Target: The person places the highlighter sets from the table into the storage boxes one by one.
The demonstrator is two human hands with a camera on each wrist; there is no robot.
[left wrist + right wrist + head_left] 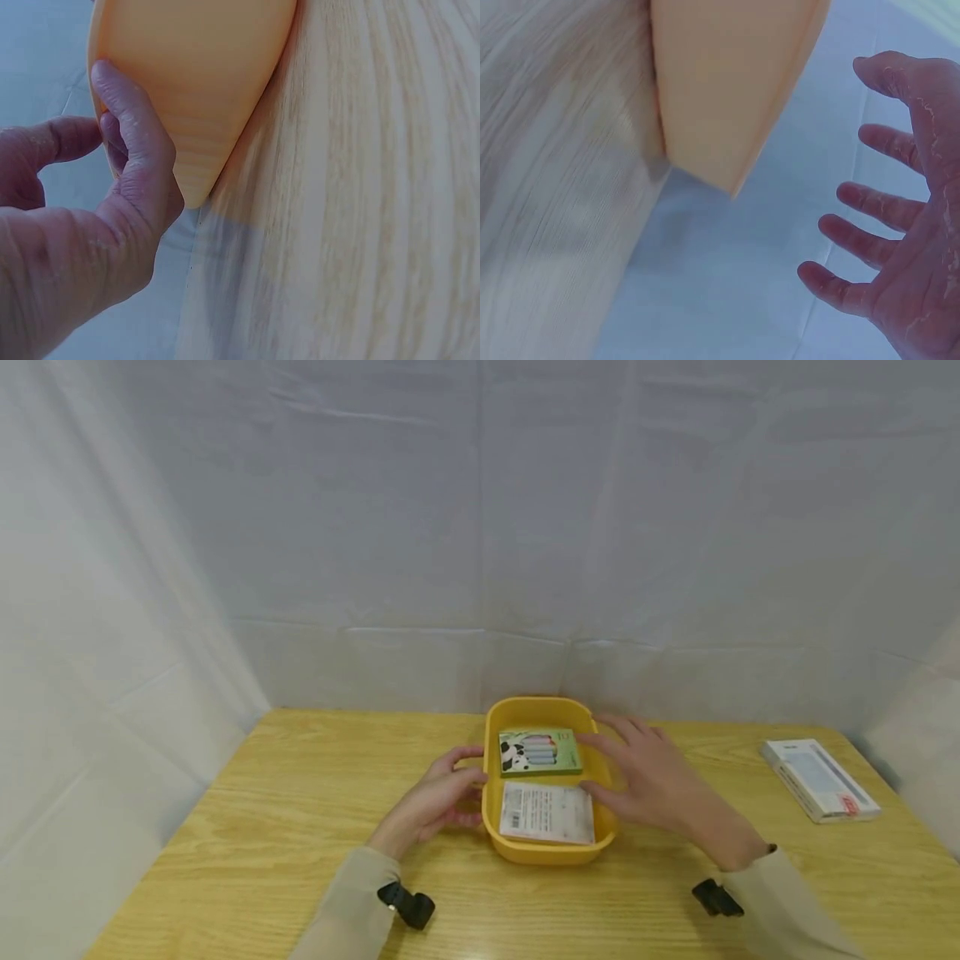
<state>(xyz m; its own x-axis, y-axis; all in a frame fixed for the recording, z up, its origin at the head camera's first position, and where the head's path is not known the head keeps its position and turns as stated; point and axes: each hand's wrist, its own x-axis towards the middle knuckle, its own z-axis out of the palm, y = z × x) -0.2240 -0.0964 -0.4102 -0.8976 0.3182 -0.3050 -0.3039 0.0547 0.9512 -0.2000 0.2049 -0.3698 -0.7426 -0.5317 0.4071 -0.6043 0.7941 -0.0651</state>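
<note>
A yellow plastic basket [550, 855] stands on the table, its outer wall also showing in the left wrist view and the right wrist view. Inside it lie a green box with a panda and coloured sticks [540, 752] and, nearer me, a white printed packet [547, 812]. My left hand [438, 797] holds the basket's left side, its curled fingers at the rim in the left wrist view. Over the right rim hovers my right hand [648, 772], fingers spread. In the right wrist view that hand [915, 202] is apart from the basket wall and holds nothing.
A white box with a red label [821, 779] lies at the right of the wooden table [300, 827]. White sheeting [420, 552] hangs behind the table's back edge and along both sides. Black straps with small devices sit at both wrists.
</note>
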